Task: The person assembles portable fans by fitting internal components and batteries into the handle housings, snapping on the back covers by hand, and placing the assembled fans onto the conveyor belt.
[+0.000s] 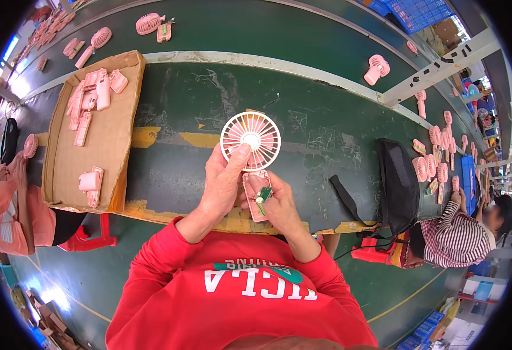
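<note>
Between my hands is a small pink handheld fan [250, 125] with a round white-rimmed grille, its head pointing away from me. My left hand [224, 178] grips it just below the grille, the thumb lying on the white hub. The pink handle [258, 214] is open and shows a small green circuit board [263, 194] with a pale part and thin wires. My right hand [282, 204] closes round the handle's right side, fingertips at the circuit board. Whether those fingertips pinch a wire or the board cannot be made out.
A cardboard tray [63, 166] with pink handle pieces stands on the left of the green bench. A black bag [397, 186] lies at the right. Beyond the bench's rail, fans lie on a green belt [256, 35]. Co-workers sit on both sides, one in stripes [460, 239].
</note>
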Motion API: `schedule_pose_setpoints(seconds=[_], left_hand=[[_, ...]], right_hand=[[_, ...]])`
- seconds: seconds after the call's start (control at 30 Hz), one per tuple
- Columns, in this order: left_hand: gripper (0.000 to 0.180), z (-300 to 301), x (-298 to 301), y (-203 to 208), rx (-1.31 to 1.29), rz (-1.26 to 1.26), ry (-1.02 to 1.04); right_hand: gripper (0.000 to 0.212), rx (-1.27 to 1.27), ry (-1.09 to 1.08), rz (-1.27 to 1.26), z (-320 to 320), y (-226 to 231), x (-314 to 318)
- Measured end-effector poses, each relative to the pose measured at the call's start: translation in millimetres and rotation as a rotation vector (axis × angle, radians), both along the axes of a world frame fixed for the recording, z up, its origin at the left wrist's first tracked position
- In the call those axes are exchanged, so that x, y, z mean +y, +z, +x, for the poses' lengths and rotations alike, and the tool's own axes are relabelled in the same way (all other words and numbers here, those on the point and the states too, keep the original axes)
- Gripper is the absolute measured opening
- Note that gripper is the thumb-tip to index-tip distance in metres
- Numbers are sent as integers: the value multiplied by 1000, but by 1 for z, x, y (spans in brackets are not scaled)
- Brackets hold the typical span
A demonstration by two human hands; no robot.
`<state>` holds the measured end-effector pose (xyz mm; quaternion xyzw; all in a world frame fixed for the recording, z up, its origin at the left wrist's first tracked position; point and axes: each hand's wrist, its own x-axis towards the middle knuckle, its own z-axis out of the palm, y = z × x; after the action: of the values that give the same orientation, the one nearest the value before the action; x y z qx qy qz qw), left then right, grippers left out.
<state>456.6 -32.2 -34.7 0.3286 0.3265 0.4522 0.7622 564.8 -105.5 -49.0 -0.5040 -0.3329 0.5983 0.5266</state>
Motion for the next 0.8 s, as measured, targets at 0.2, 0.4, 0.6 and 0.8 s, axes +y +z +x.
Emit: schedule_pose_setpoints(seconds=[0.2, 0.4, 0.6, 0.8], left_hand=[[44, -11, 14, -4, 85, 35, -160], [44, -21, 4, 5, 797, 917, -3], [17, -10, -2, 0, 404, 240, -305], [13, -14, 3, -7, 448, 257, -241]], right_hand=[[24, -5, -17, -9, 8, -5, 3], [23, 28, -94, -181, 18, -16, 14], [31, 57, -61, -165, 17, -30, 17], [31, 141, -45, -198, 21, -32, 20]])
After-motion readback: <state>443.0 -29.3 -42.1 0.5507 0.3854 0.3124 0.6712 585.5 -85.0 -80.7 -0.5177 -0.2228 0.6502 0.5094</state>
